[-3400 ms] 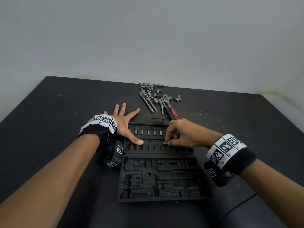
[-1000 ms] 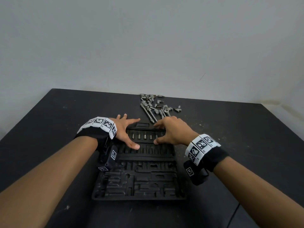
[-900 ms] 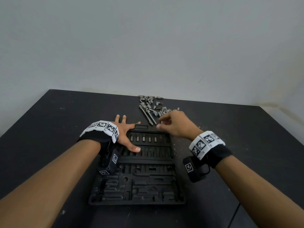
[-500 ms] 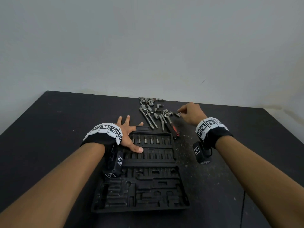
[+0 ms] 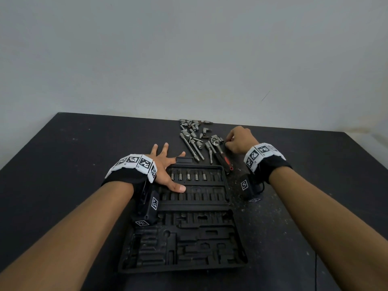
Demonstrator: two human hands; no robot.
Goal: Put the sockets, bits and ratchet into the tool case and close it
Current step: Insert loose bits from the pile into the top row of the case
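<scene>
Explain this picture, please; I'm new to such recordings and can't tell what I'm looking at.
No machine here: a person's two bare arms, filmed by a camera on their head, looking down. The checkered wristbands carry printed markers. On the black table lies an open tool case, with a few sockets in its far row. Behind it lie loose parts and a ratchet. The left hand rests spread on the case. The right hand reaches curled to the pile; its grip is hidden.
</scene>
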